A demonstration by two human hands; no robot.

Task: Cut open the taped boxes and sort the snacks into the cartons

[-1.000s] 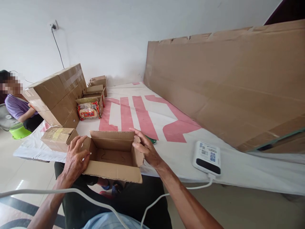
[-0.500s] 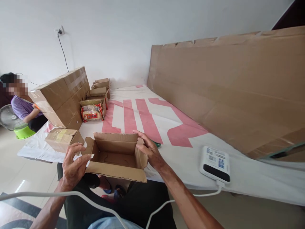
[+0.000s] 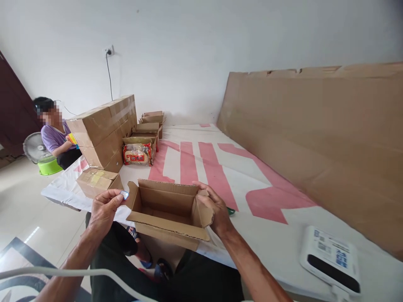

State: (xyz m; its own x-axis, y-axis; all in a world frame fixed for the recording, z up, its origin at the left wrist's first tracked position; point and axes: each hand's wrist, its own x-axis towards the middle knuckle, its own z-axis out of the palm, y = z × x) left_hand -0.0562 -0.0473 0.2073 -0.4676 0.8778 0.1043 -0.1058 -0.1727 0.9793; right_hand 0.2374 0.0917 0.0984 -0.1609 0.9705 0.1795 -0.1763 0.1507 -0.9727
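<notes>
An open cardboard box, its flaps standing up and out, sits at the table's front edge; the part of its inside that shows holds nothing. My right hand is closed on the box's right flap. Just left of the box, my left hand pinches a small white sticker-like piece with a blue edge between thumb and forefinger. Its print is too small to read. Beyond that hand lies a small taped carton.
Stacked taped cartons and a row of open boxes stand at the back left, with a red-labelled food packet in front. A white device with a cable lies right. A large cardboard sheet leans rightward. A person sits far left.
The view has turned left, so the scene has shifted right. My left hand has drawn slightly away from the box's left flap, with the small white piece in its fingertips. My right hand stays on the box.
</notes>
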